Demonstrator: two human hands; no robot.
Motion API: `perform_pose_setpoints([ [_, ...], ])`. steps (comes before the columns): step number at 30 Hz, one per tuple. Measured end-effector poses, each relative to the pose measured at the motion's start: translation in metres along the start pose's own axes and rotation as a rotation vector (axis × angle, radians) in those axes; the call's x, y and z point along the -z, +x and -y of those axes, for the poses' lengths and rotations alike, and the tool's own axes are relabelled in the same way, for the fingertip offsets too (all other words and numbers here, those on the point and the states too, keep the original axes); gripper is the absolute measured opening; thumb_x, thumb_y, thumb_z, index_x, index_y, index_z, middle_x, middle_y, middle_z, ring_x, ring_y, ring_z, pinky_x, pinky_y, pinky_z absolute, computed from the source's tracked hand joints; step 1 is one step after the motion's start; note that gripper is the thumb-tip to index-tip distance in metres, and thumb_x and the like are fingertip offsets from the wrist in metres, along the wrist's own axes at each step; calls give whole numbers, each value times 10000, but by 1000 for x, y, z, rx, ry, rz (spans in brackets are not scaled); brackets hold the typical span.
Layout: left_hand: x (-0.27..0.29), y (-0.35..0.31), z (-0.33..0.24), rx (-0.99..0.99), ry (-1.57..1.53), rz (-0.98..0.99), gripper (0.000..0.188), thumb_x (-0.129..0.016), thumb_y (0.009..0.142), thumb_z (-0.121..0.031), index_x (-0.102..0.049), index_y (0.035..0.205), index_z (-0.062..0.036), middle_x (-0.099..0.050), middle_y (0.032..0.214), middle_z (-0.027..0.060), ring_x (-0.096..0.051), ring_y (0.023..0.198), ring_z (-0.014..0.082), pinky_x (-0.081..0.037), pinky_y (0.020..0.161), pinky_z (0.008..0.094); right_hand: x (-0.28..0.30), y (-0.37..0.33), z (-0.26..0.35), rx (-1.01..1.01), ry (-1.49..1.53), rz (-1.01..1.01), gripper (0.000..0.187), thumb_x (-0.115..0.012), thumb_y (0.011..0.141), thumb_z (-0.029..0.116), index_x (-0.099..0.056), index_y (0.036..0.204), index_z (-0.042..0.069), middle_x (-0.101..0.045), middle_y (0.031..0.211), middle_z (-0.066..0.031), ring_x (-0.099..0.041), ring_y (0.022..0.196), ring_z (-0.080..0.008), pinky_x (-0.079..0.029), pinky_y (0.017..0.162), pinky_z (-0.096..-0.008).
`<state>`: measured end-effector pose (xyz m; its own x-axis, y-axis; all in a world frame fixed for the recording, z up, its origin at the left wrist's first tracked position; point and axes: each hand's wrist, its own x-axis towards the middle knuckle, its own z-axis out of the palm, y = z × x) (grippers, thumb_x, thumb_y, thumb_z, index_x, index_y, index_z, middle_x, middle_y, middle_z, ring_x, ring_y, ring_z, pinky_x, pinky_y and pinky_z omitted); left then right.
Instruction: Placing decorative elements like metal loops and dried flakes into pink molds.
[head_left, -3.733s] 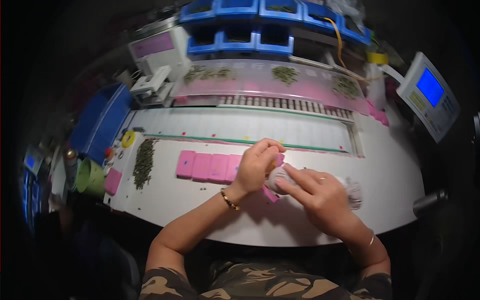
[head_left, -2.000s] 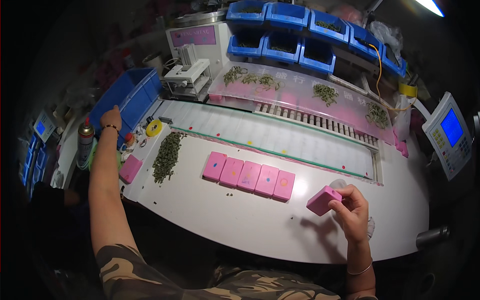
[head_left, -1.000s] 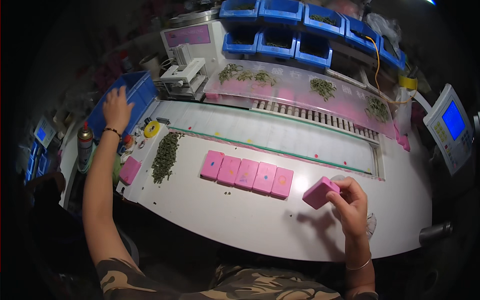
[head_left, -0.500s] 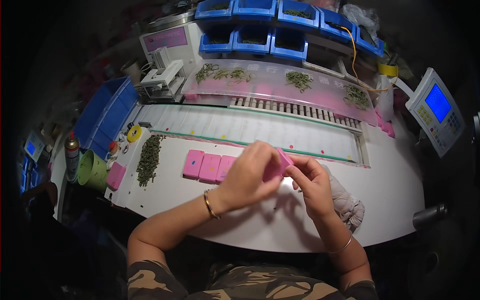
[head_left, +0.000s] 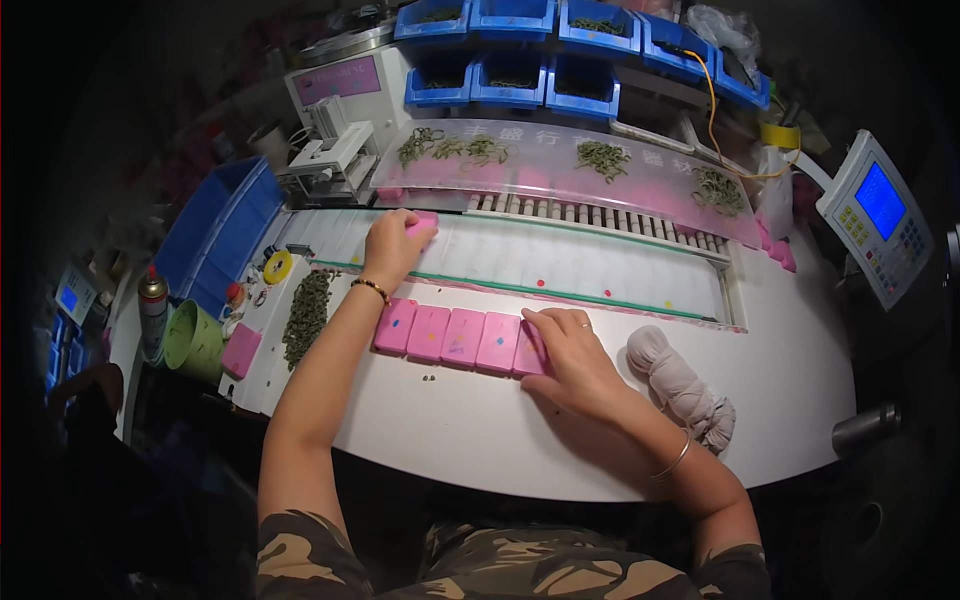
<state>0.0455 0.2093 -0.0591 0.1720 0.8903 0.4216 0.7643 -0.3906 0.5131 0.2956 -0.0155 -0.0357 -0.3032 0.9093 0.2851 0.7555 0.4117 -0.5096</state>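
Note:
My left hand [head_left: 392, 247] reaches over the pale strip and grips a pink rubber mould [head_left: 424, 222] there, fingers closed around its near left side. On the white tabletop, several similar pink rubber moulds [head_left: 463, 337] lie side by side in a row, small coloured marks on their tops. My right hand [head_left: 578, 362] closes over the rightmost mould [head_left: 531, 350], thumb on the near edge and fingers on the far one. Just right of that hand lies a rolled pale cloth bundle [head_left: 680, 388].
A heap of small dark green pieces [head_left: 307, 318] lies at left, near a single pink block [head_left: 240, 350] and a green cup [head_left: 192, 335]. Blue bins [head_left: 512, 75] stand at the back. A control panel [head_left: 878, 220] stands at right, a spray can [head_left: 152, 310] far left.
My hands have parted from a pink mould held between them. The left moved far and left over the strip; the right came down on the row's end. Coloured dots on the strip shifted.

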Motion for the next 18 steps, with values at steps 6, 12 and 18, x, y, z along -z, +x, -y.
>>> perform_pose_setpoints([
  [6,25,11,32,161,-68,-46,318,-697,851,-350,-707,931,-42,-684,955,178,-642,905,334,-500,809,411,12,-8,-6,-35,9,-23,713,-828,646,169,-501,1253,-9,-538,1171,-191,-485,1118,-387,-430,957,-452],
  [12,7,-12,20,-41,31,-96,392,-770,737,-291,-627,970,-11,-657,985,167,-607,978,354,-484,864,422,41,-34,6,-14,-49,-56,701,-825,640,184,-512,1230,-29,-547,1132,-199,-503,1082,-376,-431,946,-446],
  [18,32,5,-6,561,-672,178,288,-660,848,-243,-619,958,19,-676,775,147,-650,572,232,-517,504,334,33,-59,6,-36,-35,40,685,-812,691,208,-519,1275,3,-536,1149,-171,-515,1073,-357,-449,912,-435],
])
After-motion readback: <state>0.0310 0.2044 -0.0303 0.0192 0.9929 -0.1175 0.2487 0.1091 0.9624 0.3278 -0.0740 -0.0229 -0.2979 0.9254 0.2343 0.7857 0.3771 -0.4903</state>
